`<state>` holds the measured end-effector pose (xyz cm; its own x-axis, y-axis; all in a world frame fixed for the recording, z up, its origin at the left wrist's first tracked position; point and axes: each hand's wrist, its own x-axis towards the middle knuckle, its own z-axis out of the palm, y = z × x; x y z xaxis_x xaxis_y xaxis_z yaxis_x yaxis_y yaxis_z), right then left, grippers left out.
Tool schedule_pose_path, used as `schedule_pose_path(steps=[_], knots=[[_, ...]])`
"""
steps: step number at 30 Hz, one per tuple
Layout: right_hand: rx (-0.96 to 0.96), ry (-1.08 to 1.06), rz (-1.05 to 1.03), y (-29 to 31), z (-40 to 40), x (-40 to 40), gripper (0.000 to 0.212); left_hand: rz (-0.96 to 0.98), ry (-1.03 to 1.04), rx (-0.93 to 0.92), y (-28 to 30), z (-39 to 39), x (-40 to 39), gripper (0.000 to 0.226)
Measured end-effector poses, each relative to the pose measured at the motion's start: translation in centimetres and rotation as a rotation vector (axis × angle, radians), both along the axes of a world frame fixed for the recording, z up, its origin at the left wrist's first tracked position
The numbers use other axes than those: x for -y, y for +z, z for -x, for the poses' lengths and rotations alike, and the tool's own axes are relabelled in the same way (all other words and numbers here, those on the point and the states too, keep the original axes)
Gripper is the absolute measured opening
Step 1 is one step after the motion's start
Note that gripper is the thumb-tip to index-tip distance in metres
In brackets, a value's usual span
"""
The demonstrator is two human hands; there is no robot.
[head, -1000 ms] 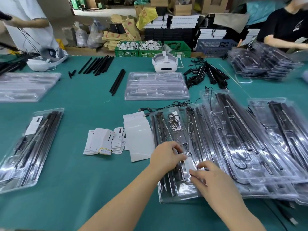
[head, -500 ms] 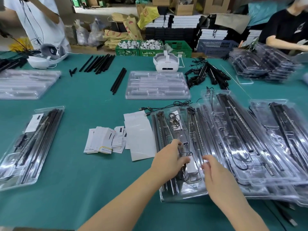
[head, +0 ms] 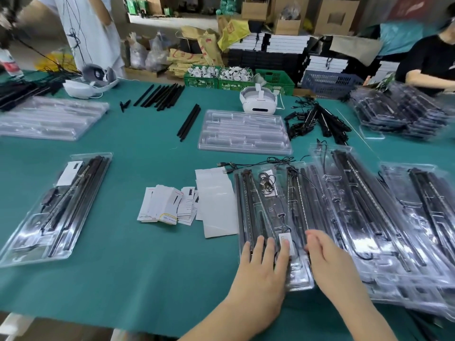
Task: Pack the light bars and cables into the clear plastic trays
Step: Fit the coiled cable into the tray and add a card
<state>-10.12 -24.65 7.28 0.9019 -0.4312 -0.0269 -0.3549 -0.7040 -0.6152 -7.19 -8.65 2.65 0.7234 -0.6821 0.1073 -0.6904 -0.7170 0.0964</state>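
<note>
Clear plastic tray (head: 248, 242) at the desk's (head: 123, 242) six o'clock edge, loaded with black light bars (head: 248, 205), a coiled cable (head: 267, 183) and a small white controller (head: 286, 243). The left hand (head: 262, 267) lies flat on the tray's near end, grip wide, fingers straight, pressing the parts down. The right hand (head: 327, 259) rests at three o'clock of it, open, holding nothing. Risk: uneven pressure may pop a bar from its channel or pinch the thin cable. Paper cards (head: 167, 205) lie at nine o'clock.
</note>
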Motion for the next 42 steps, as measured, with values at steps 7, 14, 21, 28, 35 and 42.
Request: schedule_pose_path(steps=[7,14,21,28,35,42], knots=[[-0.044,0.048,0.035,-0.2,-0.8,-0.1,0.026,0.105,-0.026,0.075,2.2,-1.3,-3.0,0.07],[-0.126,0.063,0.14,-0.3,-1.4,-0.6,0.023,1.176,0.26,-0.203,6.9,-3.8,-6.0,0.041],[0.001,0.039,-0.216,0.5,-2.3,-2.2,0.013,1.959,0.554,-0.651,8.1,-7.0,-9.2,0.029],[0.056,0.033,-1.519,1.1,-7.8,-7.3,0.062,2.243,0.483,-0.996,6.7,-5.9,-8.5,0.025],[0.259,0.015,-1.612,1.2,-11.3,-9.0,0.035,1.982,0.448,-1.221,4.1,-5.9,-10.0,0.033],[0.26,0.143,-1.533,1.0,-11.2,-8.0,0.046,1.36,0.501,-1.122,2.9,-8.0,-14.1,0.022]])
